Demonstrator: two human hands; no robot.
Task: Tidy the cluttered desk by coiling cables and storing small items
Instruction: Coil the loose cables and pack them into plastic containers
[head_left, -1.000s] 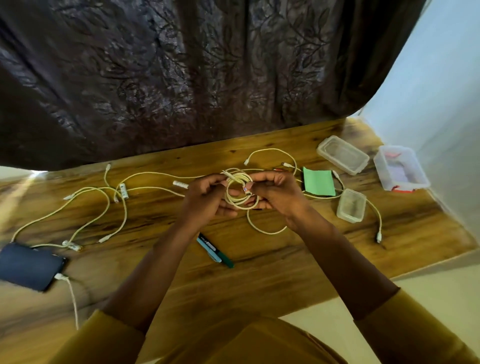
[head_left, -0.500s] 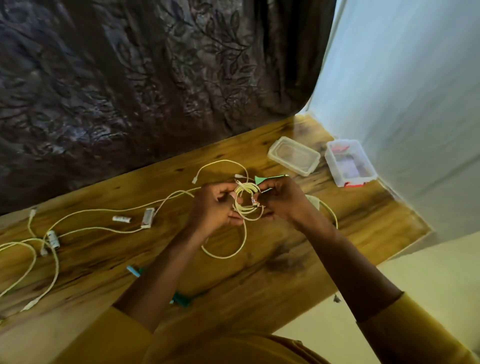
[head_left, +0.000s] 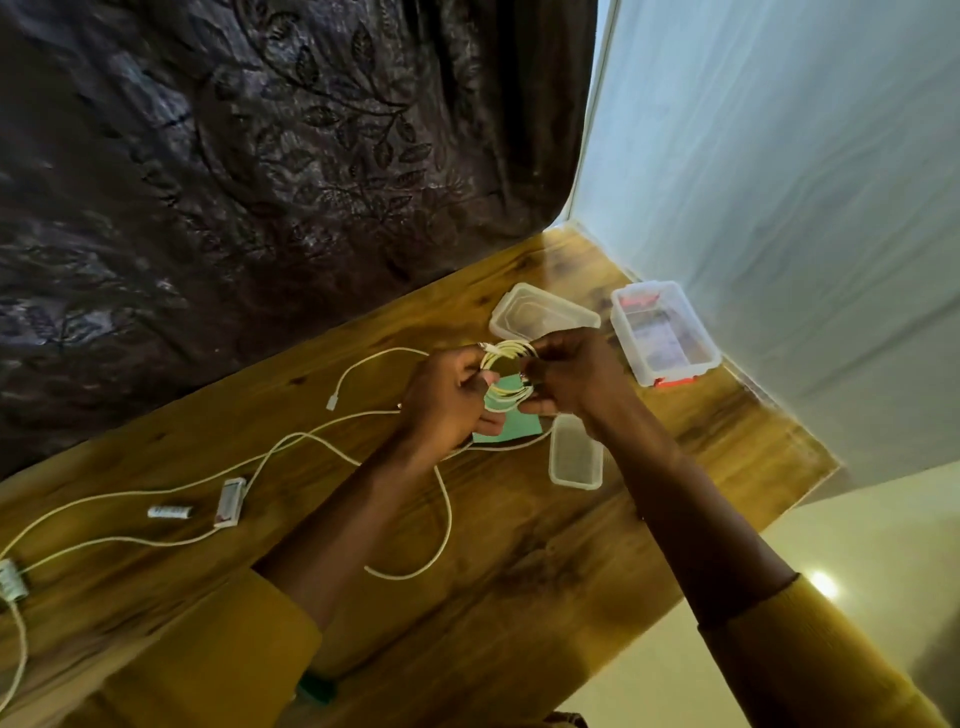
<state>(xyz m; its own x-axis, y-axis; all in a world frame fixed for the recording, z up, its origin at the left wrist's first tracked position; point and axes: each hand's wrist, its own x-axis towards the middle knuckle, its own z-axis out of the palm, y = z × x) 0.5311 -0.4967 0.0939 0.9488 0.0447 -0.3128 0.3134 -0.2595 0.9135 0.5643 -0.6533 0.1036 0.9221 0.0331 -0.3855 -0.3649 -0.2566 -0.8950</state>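
Note:
I hold a small coil of white cable (head_left: 506, 371) above the wooden desk (head_left: 545, 561). My left hand (head_left: 447, 395) grips the coil's left side and my right hand (head_left: 571, 379) pinches its right side. A loose tail of the same cable (head_left: 441, 519) hangs from under my left hand and curls on the desk. More white cables (head_left: 156, 493) trail across the left of the desk, with one free plug (head_left: 331, 402). A green notepad (head_left: 511, 426) lies partly hidden under the coil.
A clear lid (head_left: 540, 314) and an open clear box with a red latch (head_left: 665, 332) stand at the far right corner. A small clear tub (head_left: 575, 460) sits below my right wrist. A white adapter (head_left: 229, 501) and a small white cylinder (head_left: 169, 512) lie left. A dark curtain hangs behind.
The view has swung further right and closer. Both hands carried the coil rightward, over the green notepad and near the containers. The loose tail now trails lower on the desk.

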